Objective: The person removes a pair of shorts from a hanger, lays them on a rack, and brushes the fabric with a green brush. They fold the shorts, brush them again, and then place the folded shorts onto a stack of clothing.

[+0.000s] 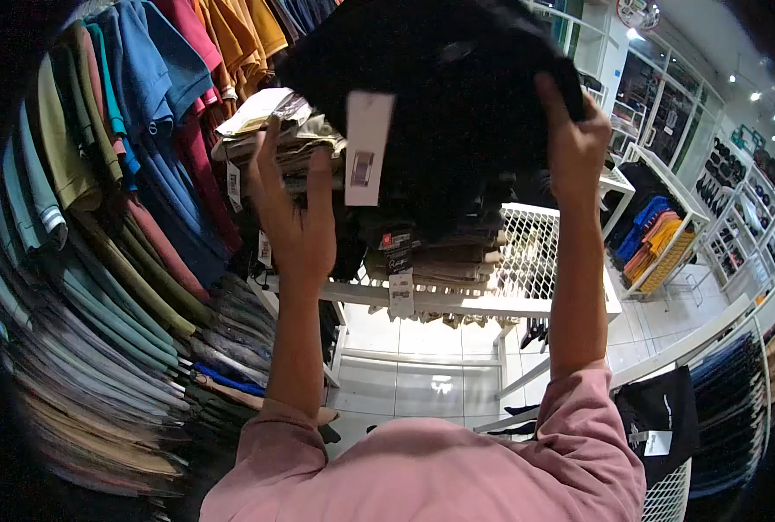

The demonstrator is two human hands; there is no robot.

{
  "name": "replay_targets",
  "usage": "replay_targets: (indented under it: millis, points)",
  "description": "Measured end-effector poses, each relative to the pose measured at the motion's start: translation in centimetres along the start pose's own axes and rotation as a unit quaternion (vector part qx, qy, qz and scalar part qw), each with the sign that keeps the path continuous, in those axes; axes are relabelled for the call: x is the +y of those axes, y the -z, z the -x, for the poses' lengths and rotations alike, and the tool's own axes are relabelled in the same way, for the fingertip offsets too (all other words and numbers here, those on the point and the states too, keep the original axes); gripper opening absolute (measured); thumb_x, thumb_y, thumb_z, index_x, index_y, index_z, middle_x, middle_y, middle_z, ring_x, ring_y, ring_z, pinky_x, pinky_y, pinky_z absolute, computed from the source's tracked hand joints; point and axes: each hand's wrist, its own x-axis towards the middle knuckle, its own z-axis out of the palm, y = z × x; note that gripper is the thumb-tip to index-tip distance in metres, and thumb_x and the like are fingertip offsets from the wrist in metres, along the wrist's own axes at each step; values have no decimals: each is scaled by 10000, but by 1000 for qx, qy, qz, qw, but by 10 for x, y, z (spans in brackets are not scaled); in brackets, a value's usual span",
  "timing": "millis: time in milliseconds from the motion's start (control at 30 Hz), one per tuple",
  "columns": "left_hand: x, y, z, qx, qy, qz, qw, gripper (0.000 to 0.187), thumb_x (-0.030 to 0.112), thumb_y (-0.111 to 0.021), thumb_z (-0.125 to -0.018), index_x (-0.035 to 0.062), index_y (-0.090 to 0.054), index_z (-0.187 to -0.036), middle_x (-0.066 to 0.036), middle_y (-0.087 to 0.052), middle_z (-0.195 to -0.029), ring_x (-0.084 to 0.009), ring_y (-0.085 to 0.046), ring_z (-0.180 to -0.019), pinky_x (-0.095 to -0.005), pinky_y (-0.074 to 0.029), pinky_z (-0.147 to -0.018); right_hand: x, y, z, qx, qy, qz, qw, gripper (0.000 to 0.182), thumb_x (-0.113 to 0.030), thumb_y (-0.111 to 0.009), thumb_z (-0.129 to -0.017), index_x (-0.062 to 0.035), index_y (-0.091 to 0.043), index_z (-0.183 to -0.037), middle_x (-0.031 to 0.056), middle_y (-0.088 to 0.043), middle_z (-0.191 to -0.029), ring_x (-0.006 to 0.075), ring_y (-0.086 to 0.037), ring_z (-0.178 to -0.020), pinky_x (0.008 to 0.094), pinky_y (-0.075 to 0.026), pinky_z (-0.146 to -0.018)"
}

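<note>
Holds one black garment (466, 113) at upper centre of the frame, cut off by the top edge and too dark to show folds, pinched in the right hand (579, 148) between thumb and partly hidden fingers. Shows one white tag (369, 148), too blurred to read, near the left hand (296, 230), raised with fingers spread, contact unclear.

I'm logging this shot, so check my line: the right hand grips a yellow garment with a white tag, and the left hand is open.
The color is wrong: the head view shows the right hand gripping a black garment with a white tag, and the left hand is open.
</note>
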Motion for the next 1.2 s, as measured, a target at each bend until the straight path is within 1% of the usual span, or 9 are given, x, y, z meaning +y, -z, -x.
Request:
replay_targets:
  millis: [167,233,300,367,600,667,800,967,1200]
  points:
    - [-22,-61,-64,-210,256,297,896,912,547,-710,-915,-8,-363,-1549,-237,-581,-1334,-311,-573,-1273,-417,-497,-1017,98,-25,-58,88,-241,-264,930,234,-162,-662,-927,69,-648,-956,108,-652,-803,187,-624,-657,367,-518,-600]
    - [-6,-81,-87,-250,290,277,881,867,499,-719,-913,-9,-389,-1534,-209,-622,-1259,-295,-592,-1243,-407,-497,-1011,169,-33,-58,67,-184,-98,976,287,-183,-651,-903,92,-636,-984,146,-654,-839,227,-640,-695,388,-535,-641]
    - [-62,-129,-95,-290,326,256,862,823,450,-728,-911,-9,-416,-1518,-182,-663,-1184,-279,-611,-1214,-398,-498,-1005,209,-38,-63,75,-471,-134,868,361,-253,-699,-866,93,-640,-952,177,-659,-861,244,-644,-739,386,-531,-644]
    - [-160,-222,-93,-226,229,218,921,760,387,-732,-905,-30,-454,-1478,-191,-647,-1239,-273,-611,-1201,-395,-487,-1009,215,-29,-39,56,-419,127,897,473,-349,-783,-822,101,-694,-937,165,-684,-870,213,-639,-713,356,-524,-643]
    - [-55,-147,-64,-212,416,244,850,1320,595,-788,-814,-114,26,-1575,-324,-347,-1570,-390,-363,-1464,-398,-276,-1204,195,-4,-34,-60,-452,-11,890,281,-249,-713,-948,1,-738,-1074,51,-722,-963,151,-659,-777,304,-531,-667]
    - [-49,-139,-63,-325,213,59,920,1380,534,-844,-781,-100,92,-1571,-342,-317,-1583,-402,-328,-1488,-398,-236,-1229,191,-7,-42,-90,-381,0,920,304,-277,-725,-952,1,-731,-1073,46,-704,-931,149,-649,-763,303,-528,-675]
    - [-87,-158,-96,-268,81,259,924,959,87,-832,-850,-29,-220,-1579,-220,-666,-1228,-236,-698,-1043,-318,-579,-905,158,-10,-54,-77,-273,-83,955,435,-250,-746,-944,111,-657,-1171,115,-715,-1008,147,-672,-782,241,-537,-694]
    - [-124,-176,-171,-217,-5,122,968,430,210,-784,-873,27,-697,-1252,-222,-731,-1167,-292,-704,-1123,-372,-529,-984,153,-17,-55,-15,-262,-60,963,570,-305,-683,-977,154,-550,-1287,209,-684,-1137,202,-671,-974,302,-540,-831]
    - [-98,-159,-98,-466,97,-158,865,523,491,-581,-996,57,-704,-1259,-184,-715,-1230,-340,-672,-1162,-422,-490,-1031,152,-2,11,-126,-385,85,910,692,-370,-685,-936,65,-465,-1427,199,-659,-1125,210,-662,-919,344,-553,-710]
